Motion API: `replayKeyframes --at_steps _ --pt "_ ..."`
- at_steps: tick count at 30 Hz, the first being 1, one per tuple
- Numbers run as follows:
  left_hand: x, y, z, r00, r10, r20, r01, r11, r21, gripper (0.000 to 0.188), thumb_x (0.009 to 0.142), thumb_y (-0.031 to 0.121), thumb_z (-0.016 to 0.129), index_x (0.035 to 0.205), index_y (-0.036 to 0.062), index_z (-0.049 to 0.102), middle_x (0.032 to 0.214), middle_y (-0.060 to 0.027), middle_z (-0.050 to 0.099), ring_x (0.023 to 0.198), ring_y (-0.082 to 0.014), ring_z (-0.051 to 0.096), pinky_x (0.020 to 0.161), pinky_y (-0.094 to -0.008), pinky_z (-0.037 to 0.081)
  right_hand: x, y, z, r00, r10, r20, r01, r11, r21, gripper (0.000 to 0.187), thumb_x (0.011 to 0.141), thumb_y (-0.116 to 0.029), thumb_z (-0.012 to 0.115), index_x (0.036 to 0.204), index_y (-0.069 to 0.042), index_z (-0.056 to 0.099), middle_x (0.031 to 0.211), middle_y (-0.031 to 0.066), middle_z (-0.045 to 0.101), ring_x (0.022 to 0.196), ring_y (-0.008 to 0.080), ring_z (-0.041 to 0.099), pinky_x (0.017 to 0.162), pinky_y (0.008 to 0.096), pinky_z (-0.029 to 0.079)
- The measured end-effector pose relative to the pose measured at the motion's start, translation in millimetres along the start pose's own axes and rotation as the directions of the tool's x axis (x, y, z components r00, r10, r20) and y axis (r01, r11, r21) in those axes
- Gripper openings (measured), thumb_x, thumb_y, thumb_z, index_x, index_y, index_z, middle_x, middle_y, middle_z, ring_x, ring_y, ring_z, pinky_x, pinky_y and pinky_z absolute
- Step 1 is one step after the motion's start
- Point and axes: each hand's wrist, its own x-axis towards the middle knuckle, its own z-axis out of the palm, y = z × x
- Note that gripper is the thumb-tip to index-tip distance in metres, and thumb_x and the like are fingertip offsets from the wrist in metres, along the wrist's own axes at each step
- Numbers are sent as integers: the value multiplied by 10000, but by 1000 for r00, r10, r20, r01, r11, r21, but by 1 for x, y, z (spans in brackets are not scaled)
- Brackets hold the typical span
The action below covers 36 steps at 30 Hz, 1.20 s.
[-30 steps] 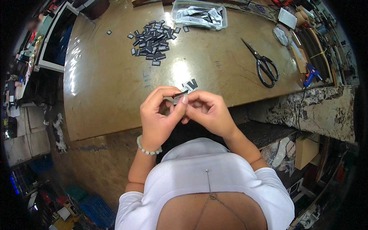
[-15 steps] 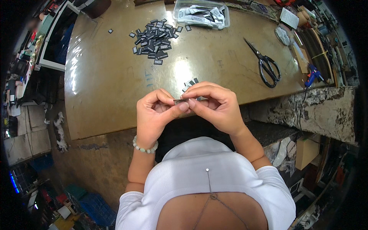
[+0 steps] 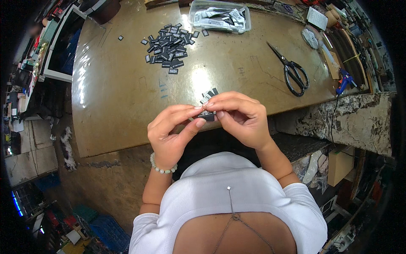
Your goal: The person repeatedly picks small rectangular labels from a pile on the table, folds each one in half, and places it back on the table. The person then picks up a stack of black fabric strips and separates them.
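Left hand [image 3: 167, 135] and right hand [image 3: 249, 120] together pinch a small black tag [image 3: 207, 115] near the table's [image 3: 237, 76] close edge, where a loosened grip could drop it over. From it, a tag heap [image 3: 167, 48] lies at 11 o'clock and scissors [image 3: 289, 63] at 2 on that glossy brown surface; stained floor [image 3: 97, 178] shows at 8.

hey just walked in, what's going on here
A person is working at a brown table with both hands. The left hand and right hand hold a small black piece between their fingertips, near the table's edge. Just beyond the fingers lie a few black and white strips. Farther back sit a loose pile of small black pieces and a clear plastic box of packets or strips. Black scissors lie to the right, apart from the hands.
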Motion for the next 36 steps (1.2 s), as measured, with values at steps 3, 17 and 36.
replayKeyframes --at_steps 3,17,36 --pt "-2 1 -1 998 64 5 -64 996 68 219 734 1 753 946 -2 698 905 -125 679 783 -177 654 660 -259 523 -2 -2 1 1000 -27 5 27 1000 1 200 808 36 658 1008 35 660 1010 147 645 864 206 651 739 290 549" --pt "-3 3 3 963 271 14 -266 935 235 185 730 -18 742 904 -23 679 853 -122 671 724 -199 642 628 -264 508 -1 0 -1 958 -276 72 285 905 -315 190 772 16 698 960 25 670 914 140 673 807 237 667 689 296 536" --pt "-1 -11 14 807 -590 0 571 781 -254 159 869 127 682 908 -27 669 726 -23 630 551 -7 494 457 -149 337 -9 23 -15 979 199 36 -198 980 -9 119 822 33 653 938 35 629 922 79 644 838 124 645 692 237 562"
